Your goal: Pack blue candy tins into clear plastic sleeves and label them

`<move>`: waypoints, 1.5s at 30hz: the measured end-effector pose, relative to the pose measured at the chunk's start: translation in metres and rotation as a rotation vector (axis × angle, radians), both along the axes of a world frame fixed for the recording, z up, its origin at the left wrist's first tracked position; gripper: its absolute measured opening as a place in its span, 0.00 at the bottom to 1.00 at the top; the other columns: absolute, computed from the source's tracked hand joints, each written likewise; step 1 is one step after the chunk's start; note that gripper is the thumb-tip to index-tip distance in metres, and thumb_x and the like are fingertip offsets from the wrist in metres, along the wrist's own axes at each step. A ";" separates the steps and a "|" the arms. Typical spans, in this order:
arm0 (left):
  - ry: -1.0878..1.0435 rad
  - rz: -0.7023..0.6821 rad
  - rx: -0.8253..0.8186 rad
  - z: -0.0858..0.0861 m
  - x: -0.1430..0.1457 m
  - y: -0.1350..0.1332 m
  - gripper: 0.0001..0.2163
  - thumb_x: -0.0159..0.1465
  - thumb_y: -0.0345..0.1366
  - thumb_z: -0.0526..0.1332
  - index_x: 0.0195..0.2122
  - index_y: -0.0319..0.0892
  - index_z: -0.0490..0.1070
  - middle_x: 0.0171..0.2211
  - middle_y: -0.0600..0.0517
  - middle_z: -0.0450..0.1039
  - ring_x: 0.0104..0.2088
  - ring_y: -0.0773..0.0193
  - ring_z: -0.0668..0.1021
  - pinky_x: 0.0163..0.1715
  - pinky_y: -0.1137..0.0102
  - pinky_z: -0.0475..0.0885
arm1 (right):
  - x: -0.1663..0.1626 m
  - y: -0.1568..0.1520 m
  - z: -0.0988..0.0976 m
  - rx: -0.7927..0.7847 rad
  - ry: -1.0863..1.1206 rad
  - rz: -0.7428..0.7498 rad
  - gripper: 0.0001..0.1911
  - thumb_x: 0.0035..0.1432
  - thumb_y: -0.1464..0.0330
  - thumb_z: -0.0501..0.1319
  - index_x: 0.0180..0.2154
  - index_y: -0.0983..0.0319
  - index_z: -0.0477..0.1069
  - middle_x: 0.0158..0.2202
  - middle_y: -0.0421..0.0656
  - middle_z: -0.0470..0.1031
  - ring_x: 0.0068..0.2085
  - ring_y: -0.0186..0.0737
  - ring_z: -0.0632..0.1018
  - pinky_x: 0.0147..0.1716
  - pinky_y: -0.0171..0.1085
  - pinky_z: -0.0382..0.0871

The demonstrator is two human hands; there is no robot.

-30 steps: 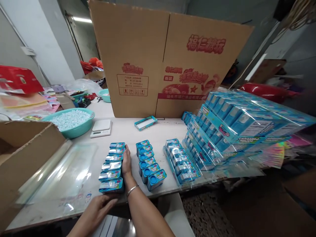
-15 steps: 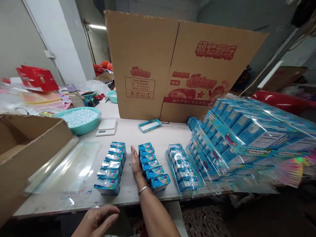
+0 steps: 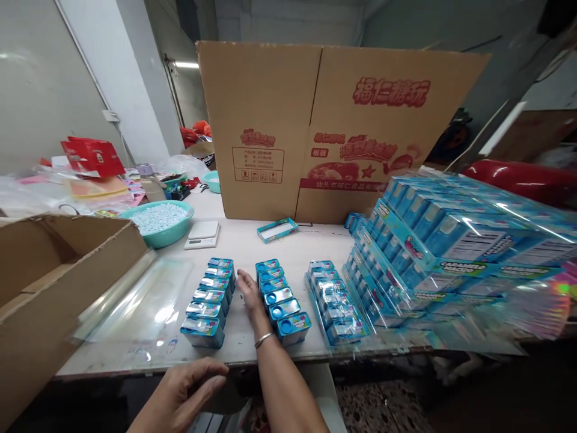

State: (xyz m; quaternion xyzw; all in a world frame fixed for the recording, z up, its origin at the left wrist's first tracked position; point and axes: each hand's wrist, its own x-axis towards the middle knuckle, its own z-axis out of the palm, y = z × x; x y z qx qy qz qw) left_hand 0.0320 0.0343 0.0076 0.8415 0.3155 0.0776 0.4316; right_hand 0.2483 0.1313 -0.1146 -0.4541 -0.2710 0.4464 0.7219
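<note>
- Blue, small, glossy printed boxes stand upright in two loose rows, a left row (image 3: pixel 210 295) and a middle row (image 3: pixel 278 295), six in each, directly on the white surface (image 3: pixel 237 240); neither shows a tray or film about it.
- The right hand (image 3: pixel 250 299) lies between these rows, nearest the middle one, its fingers extended and fairly close together, clamped on nothing; whether its edge touches a box, I cannot tell.
- The left hand (image 3: pixel 184 390) hangs before the near edge of the surface, thumb apart from the bent fingers, with nothing visibly held.
- Further along, by its look, is a third row of the same boxes under clear, shiny plastic film (image 3: pixel 333 299), right of the middle row.
- Most complete, I judge, is the large tiered stack of blue boxes (image 3: pixel 433 240) at the right, set in printed trays under clear film.
- Unpacked, as far as shown: the two loose rows. A shallow blue printed tray (image 3: pixel 280 235), its white inside showing, lies behind them.
- Flat, clear plastic sheets (image 3: pixel 148 300) lie left of the left row, beside an open brown cardboard carton (image 3: pixel 90 252).
</note>
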 end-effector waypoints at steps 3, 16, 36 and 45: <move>-0.024 0.002 -0.025 -0.001 0.001 0.001 0.19 0.69 0.51 0.54 0.46 0.46 0.79 0.41 0.51 0.81 0.43 0.61 0.81 0.43 0.78 0.73 | -0.010 -0.013 0.005 0.042 0.008 0.051 0.34 0.53 0.50 0.66 0.57 0.63 0.73 0.59 0.47 0.73 0.60 0.48 0.73 0.63 0.46 0.64; -0.010 0.004 -0.019 0.005 0.007 0.012 0.21 0.69 0.54 0.54 0.46 0.46 0.78 0.41 0.50 0.80 0.43 0.58 0.80 0.43 0.74 0.73 | -0.027 -0.108 0.034 -0.079 -0.192 0.093 0.28 0.55 0.55 0.68 0.54 0.61 0.74 0.57 0.50 0.74 0.60 0.53 0.73 0.62 0.52 0.64; -0.290 0.042 -0.067 0.055 0.068 0.012 0.17 0.68 0.47 0.58 0.36 0.38 0.78 0.21 0.56 0.67 0.22 0.70 0.68 0.22 0.77 0.62 | 0.040 -0.260 0.086 0.082 -0.184 0.366 0.38 0.60 0.39 0.52 0.58 0.57 0.72 0.54 0.60 0.75 0.56 0.60 0.76 0.56 0.58 0.68; -0.279 0.113 0.239 0.024 0.090 0.006 0.16 0.72 0.46 0.54 0.39 0.41 0.78 0.33 0.52 0.78 0.34 0.64 0.76 0.35 0.71 0.67 | 0.059 -0.246 0.141 -0.156 -1.087 0.325 0.18 0.64 0.60 0.63 0.54 0.53 0.72 0.41 0.43 0.80 0.40 0.42 0.81 0.38 0.38 0.74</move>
